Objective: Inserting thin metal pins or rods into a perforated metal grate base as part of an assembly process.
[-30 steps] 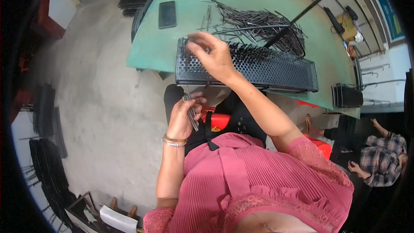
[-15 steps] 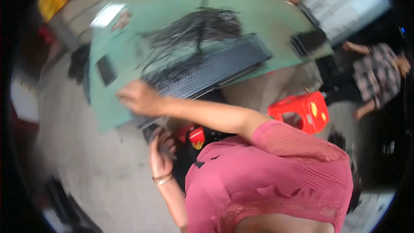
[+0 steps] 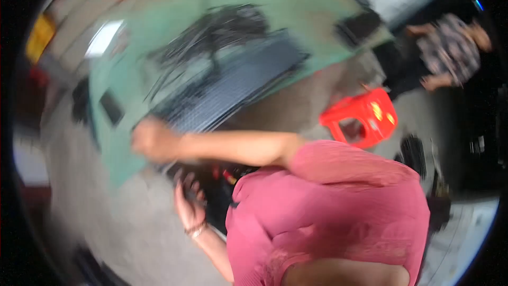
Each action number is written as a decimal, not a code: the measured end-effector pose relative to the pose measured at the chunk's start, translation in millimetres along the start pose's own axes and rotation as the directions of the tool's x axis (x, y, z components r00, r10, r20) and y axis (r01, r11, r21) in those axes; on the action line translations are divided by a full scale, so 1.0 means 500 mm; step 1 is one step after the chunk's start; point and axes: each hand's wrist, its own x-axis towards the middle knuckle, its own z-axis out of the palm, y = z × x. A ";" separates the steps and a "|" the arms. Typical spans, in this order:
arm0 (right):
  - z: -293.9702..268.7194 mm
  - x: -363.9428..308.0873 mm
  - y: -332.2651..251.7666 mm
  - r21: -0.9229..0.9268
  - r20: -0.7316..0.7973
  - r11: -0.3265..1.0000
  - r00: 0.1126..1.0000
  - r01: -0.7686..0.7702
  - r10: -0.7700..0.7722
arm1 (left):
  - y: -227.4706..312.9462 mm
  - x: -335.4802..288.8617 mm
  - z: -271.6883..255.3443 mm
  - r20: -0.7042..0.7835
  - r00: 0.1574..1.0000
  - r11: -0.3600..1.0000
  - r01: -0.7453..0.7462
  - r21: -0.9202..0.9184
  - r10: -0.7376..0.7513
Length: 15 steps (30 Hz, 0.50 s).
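Observation:
A long dark tray-like panel with a fine grid of small cells (image 3: 233, 85) lies slantwise along the near edge of the green table (image 3: 312, 16). Over its near left end is my right hand (image 3: 156, 140), its arm crossing in front of me. Motion blur hides its fingers and anything between them. Lower down, beside the table's edge, my left hand (image 3: 190, 201) is palm up with fingers curled round something dark that I cannot make out. Behind the panel spreads a loose heap of thin dark strips (image 3: 227, 29).
A flat dark rectangular thing (image 3: 111, 108) lies at the table's left. Dark stacked pieces (image 3: 357, 28) sit at its right end. A red plastic stool (image 3: 365, 116) stands to the right, near another person in a checked shirt (image 3: 450, 53). A yellow thing (image 3: 40, 37) is at far left.
The whole view has shifted, with the table now further left. My right hand looks more closed than before, still by the panel's left end. My left hand stays low beside the table.

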 end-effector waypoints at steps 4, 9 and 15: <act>-0.104 0.008 0.012 -0.032 0.077 0.996 0.994 -0.081 0.083 | -0.011 0.016 -0.003 0.163 0.986 0.987 0.004 -0.160 0.023; -0.111 -0.011 -0.017 -0.003 0.405 1.000 0.914 0.000 0.001 | 0.009 -0.008 0.028 0.080 0.994 0.985 -0.054 -0.164 0.068; -0.117 -0.008 0.005 -0.013 0.359 0.997 0.931 0.077 -0.067 | 0.008 0.001 0.058 0.085 0.994 0.991 -0.055 -0.124 0.065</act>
